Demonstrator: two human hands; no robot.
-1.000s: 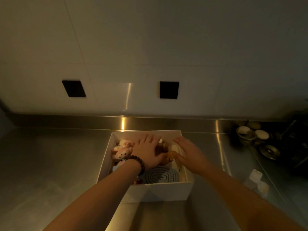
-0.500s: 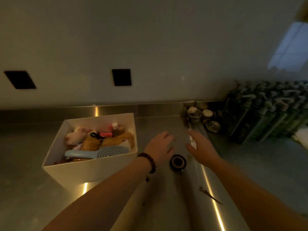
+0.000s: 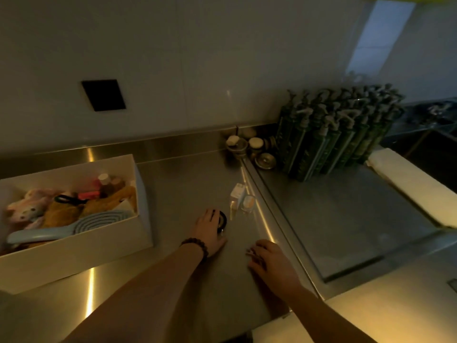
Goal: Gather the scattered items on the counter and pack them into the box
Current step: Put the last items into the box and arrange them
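White box holds hairbrush, plush toys, bottles.

Both forearms are coming into view bare, no sleeves showing anywhere up to the bottom edge. The left hand is wearing a bracelet of dark round beads sitting snug right at the wrist. The right hand isn't wearing anything at the wrist that I can make out. No gloves on either one. Lighting's pretty dim, so finer details like rings are getting lost.
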